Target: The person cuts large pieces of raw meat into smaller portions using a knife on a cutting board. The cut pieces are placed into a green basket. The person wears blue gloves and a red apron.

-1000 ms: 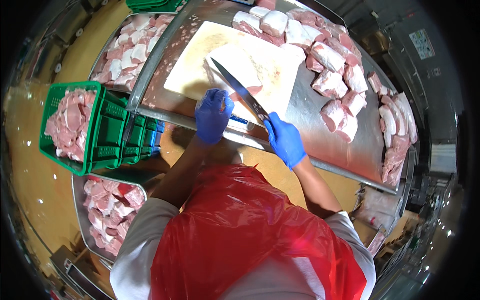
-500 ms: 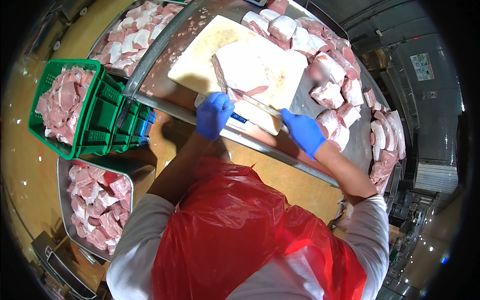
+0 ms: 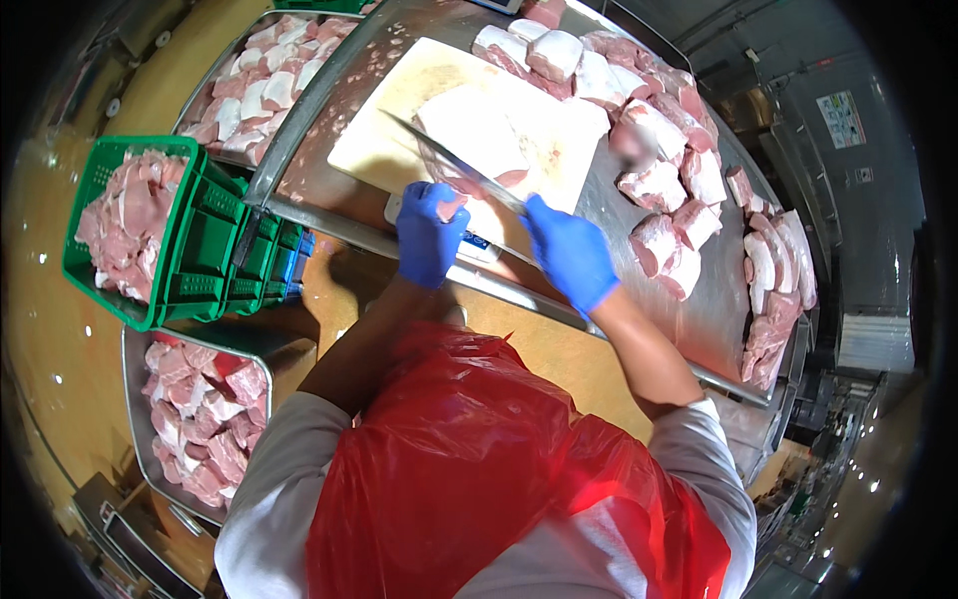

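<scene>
Your right hand grips the knife, your left hand a pink scrap; the slab, upper centre, looks part-trimmed, cut meat already fills the crate at left, and whether the upper-right chunks are done I cannot tell.

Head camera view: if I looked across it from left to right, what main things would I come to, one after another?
Green crate → blue-gloved left hand → blue-gloved right hand → long meat strips → wall poster.
</scene>
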Tool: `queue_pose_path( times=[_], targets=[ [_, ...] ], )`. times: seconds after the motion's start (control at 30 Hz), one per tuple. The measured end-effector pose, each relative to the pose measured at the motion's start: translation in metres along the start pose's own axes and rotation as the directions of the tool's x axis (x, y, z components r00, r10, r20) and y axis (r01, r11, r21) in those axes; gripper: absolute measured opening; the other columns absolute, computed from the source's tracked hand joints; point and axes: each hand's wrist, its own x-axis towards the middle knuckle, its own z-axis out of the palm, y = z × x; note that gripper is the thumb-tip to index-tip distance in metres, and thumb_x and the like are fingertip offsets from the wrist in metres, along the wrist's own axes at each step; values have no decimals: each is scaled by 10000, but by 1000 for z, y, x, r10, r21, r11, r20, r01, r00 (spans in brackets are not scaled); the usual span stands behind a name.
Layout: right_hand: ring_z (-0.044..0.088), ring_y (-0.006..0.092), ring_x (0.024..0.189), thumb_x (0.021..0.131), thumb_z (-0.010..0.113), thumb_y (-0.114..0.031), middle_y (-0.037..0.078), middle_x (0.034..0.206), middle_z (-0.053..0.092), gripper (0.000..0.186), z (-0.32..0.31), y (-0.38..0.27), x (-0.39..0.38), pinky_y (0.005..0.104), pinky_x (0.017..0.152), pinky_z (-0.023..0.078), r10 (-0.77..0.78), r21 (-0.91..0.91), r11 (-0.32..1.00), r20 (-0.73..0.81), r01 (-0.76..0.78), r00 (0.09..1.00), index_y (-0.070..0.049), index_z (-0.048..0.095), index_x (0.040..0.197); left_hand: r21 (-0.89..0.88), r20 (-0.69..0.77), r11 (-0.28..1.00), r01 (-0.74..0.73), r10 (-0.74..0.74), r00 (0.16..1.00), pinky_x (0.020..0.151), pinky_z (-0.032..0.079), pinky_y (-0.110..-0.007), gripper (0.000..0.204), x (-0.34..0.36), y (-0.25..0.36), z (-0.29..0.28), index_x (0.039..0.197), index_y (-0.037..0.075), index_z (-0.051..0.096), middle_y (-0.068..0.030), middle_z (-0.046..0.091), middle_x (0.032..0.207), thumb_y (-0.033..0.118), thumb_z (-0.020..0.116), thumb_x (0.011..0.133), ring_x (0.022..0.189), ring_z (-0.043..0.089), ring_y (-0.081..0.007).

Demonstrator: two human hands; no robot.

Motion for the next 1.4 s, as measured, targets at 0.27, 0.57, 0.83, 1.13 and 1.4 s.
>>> queue_pose_path(
  times=[0.27, 0.57, 0.83, 1.13, 1.4],
  targets=[
    [698, 404, 775, 958, 515, -179, 210, 892, 706, 353, 7, 31, -1, 501, 668, 554, -16, -118, 992, 214, 42, 977, -166, 527, 1310, -69, -20, 997, -32, 31, 999, 788, 550, -391, 187, -12, -31, -5, 882, 97, 668, -122, 690, 966, 112, 783, 735, 884, 674, -322],
    [676, 421, 702, 950, 595, -131, 218, 808, 679, 202, -20, 112, -105, 507, 583, 514, 68, -60, 996, 104, -61, 992, -96, 577, 1148, 268, -664, 959, 95, 112, 739, 801, 502, -340, 134, 35, -85, -240, 894, 11, 619, -61, 645, 877, -2, 731, 823, 819, 577, -166],
    [676, 288, 582, 1042, 552, -199, 203, 697, 649, 261, 62, 61, -102, 407, 522, 482, 476, 496, 810, -248, -312, 844, 25, 560, 1176, 933, -339, 4, 359, -324, 883, 854, 547, -473, 338, 135, -166, -414, 1130, 39, 667, -254, 711, 1050, 275, 661, 889, 979, 670, -456],
    [600, 175, 552, 1054, 542, -223, 120, 679, 645, 255, 22, 59, -68, 339, 510, 456, 518, 568, 778, -340, -267, 785, 19, 562, 1133, 634, 408, 773, -33, -297, 863, 1002, 423, -589, 986, 119, 29, 59, 1547, 141, 354, -337, 565, 1295, 583, 749, 759, 1233, 476, -553],
    [637, 282, 570, 1042, 560, -229, 168, 679, 637, 239, 40, 62, -105, 402, 527, 474, 530, 444, 799, -198, -407, 825, 8, 534, 1059, -155, 925, 833, -531, 311, 217, 1149, 348, -529, 978, 176, 9, 51, 1490, 203, 457, -255, 420, 1484, 278, 813, 582, 1409, 345, -451]
  ],
)
